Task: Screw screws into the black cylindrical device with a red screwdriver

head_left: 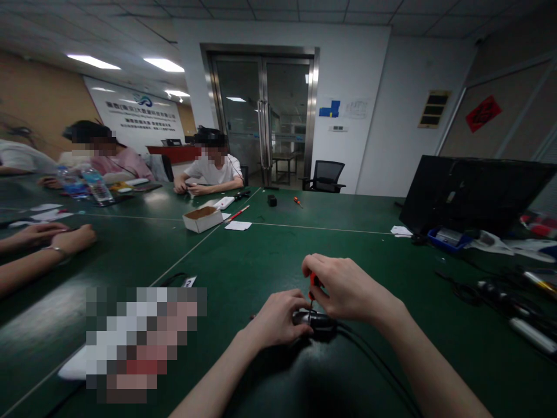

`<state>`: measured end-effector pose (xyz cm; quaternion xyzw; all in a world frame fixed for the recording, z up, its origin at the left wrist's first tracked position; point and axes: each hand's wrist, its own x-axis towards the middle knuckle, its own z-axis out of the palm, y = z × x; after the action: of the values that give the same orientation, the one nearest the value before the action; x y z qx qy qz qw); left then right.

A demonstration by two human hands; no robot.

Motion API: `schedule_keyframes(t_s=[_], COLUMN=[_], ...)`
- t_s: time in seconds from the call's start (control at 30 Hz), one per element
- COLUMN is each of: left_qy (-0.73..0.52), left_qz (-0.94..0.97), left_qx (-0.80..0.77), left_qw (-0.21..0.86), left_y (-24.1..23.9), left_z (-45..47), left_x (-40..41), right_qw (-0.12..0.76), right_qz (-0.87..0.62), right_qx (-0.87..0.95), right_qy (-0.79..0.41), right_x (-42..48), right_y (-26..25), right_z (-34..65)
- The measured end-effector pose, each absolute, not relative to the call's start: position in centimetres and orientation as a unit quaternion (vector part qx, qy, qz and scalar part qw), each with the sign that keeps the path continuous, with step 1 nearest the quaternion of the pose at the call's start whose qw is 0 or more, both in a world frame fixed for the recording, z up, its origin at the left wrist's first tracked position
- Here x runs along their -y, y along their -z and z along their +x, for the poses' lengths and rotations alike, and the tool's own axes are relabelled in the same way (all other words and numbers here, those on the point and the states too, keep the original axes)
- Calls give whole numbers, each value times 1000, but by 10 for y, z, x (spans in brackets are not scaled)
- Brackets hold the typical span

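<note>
My right hand [346,287] is closed round the red-and-black handle of a small screwdriver [313,284]. The screwdriver stands nearly upright, its thin shaft pointing down at a black corded device [324,326]; whether the tip sits in a screw I cannot tell. My left hand [278,318] grips the silvery-black end of that device with thumb and fingers, low over the green table. From the device's right end a black cable [369,354] runs toward the front edge. The device's exact kind does not show, as my fingers cover part of it.
On the green table [261,261] lie a white open box [203,219], a red pencil-like stick [237,213], another screwdriver [298,202] and a small black block [272,200]. A monitor [474,194] and corded tools [517,307] stand right. Several people sit left and across.
</note>
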<state>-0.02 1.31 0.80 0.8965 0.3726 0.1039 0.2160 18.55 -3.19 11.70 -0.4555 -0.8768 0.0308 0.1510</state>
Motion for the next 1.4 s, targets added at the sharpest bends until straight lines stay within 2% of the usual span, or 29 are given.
schedule_keyframes(t_s=[0.27, 0.6, 1.03, 1.4], left_qy=[-100, -110, -99, -97], left_qz=[904, 898, 897, 901], left_qx=[-364, -362, -374, -369], left_qw=[202, 226, 212, 205], left_y=[-9, -7, -10, -11], left_z=[0, -2, 0, 1], left_x=[-13, -13, -12, -12], right_qw=[103, 159, 127, 136], right_qz=[-506, -454, -496, -489], right_qx=[855, 874, 859, 862], right_qy=[48, -67, 25, -10], right_x=[28, 31, 28, 27], right_y=[-119, -117, -118, -117], right_z=[182, 187, 186, 185])
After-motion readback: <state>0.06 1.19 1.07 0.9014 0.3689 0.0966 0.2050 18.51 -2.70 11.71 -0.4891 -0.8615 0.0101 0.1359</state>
